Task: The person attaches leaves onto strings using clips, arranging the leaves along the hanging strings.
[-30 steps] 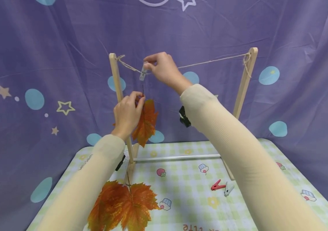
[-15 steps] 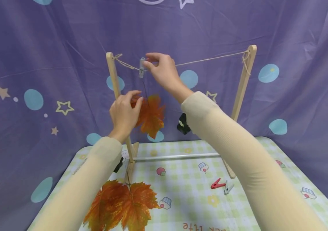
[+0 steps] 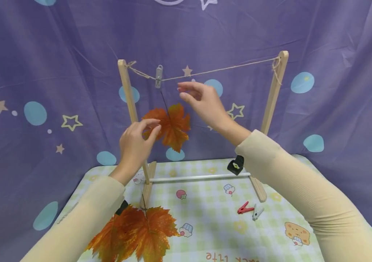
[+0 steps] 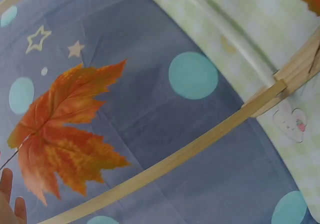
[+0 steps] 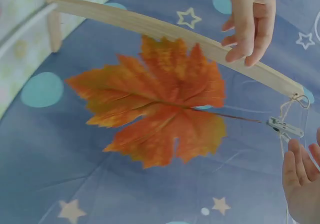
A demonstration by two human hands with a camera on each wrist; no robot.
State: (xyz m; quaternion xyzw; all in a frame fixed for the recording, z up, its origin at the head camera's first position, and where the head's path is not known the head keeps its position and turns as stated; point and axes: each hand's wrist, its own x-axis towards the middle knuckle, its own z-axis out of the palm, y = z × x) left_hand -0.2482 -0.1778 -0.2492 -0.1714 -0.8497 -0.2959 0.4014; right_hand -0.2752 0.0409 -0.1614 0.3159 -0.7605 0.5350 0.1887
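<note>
- One orange lobed leaf [image 3: 174,125], jagged edges, hanging by thin stem [image 3: 164,100] from one grey clip [image 3: 158,77] on rough twine [image 3: 225,68].
- Left hand [image 3: 135,143], right hand [image 3: 208,104]: fingers loosely bent, both clear of leaf and clip.
- Two wooden posts [image 3: 273,92], one smooth white rod [image 3: 199,177].
- Red clip [image 3: 245,208], pale clip [image 3: 257,213] on checked desk [image 3: 212,225].
- Desk leaves [image 3: 156,227] overlap, count unclear; partly behind left sleeve [image 3: 81,214], cut off at bottom.

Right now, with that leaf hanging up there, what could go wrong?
The leaf hangs by its thin stem from one grey clip, so a weak pinch might let it drop. The string is tied to wooden posts and dips near the clip; a slipping knot could lower everything. The left hand, close to the leaf, might brush it.
</note>
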